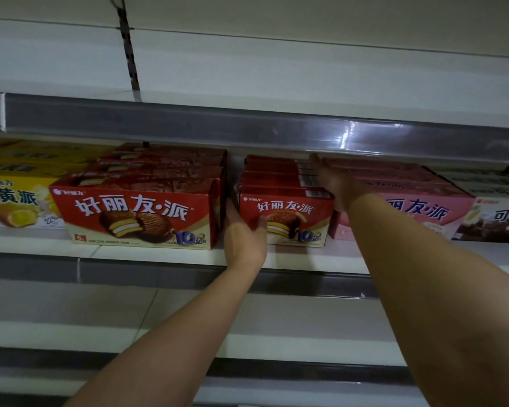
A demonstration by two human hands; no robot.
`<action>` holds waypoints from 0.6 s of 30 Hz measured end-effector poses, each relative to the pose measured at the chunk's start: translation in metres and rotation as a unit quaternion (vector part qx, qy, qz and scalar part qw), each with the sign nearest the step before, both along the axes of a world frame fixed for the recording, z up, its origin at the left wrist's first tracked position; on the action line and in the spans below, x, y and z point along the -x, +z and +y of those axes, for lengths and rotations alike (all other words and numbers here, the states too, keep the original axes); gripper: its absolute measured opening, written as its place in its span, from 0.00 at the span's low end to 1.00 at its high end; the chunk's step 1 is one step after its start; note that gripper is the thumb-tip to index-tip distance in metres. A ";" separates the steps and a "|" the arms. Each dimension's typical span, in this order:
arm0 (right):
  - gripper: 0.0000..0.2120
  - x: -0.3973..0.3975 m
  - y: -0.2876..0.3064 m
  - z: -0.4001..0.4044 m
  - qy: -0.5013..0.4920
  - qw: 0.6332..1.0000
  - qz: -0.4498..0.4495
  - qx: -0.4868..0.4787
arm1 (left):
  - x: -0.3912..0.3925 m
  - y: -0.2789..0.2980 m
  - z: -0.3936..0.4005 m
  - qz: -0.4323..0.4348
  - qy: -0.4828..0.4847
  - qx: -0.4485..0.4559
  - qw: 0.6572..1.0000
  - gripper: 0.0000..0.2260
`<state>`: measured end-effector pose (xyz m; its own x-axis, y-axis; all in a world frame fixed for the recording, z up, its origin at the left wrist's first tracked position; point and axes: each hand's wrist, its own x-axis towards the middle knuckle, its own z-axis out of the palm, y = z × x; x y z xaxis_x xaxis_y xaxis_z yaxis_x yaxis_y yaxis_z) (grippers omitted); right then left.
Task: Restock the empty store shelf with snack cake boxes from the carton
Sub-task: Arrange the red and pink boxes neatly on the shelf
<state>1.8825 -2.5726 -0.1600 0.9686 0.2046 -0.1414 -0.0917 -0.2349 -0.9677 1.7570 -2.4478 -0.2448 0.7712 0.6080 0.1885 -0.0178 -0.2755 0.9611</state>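
Note:
A row of small red snack cake boxes (288,212) stands one behind another on the middle shelf (159,254). My left hand (244,233) grips the front box at its left side, thumb on the printed face and fingers in the gap beside it. My right hand (332,180) reaches over the row's right edge with fingers straight, lying on the tops of the boxes toward the back. A row of larger red snack cake boxes (138,212) stands just left of the gap. The carton is out of view.
Yellow boxes (15,198) fill the shelf's far left. Pink boxes (409,207) and white-brown boxes (500,215) sit at the right. The shelf above (276,69) is bare, its grey front rail (247,124) hanging low over the boxes. Bare lower shelves (188,342) run underneath.

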 end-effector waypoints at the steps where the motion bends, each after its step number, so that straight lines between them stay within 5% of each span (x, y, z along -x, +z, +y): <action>1: 0.29 -0.001 -0.001 0.000 0.000 1.000 0.001 0.003 | -0.003 0.001 0.002 0.006 -0.006 0.002 1.000 0.29; 12: 0.15 0.000 -0.001 0.018 0.021 0.997 0.023 -0.070 | -0.012 -0.002 0.005 0.001 0.070 0.027 0.997 0.27; 18: 0.24 -0.013 0.004 0.010 0.000 0.997 0.034 -0.073 | -0.010 -0.006 0.003 0.000 0.071 -0.006 0.997 0.30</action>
<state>1.8958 -2.5624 -0.1564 0.9578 0.2270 -0.1761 -0.1592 -0.0910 -0.9830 1.7671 -2.4450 -0.2507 0.6771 0.7092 0.1964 0.0222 -0.2864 0.9579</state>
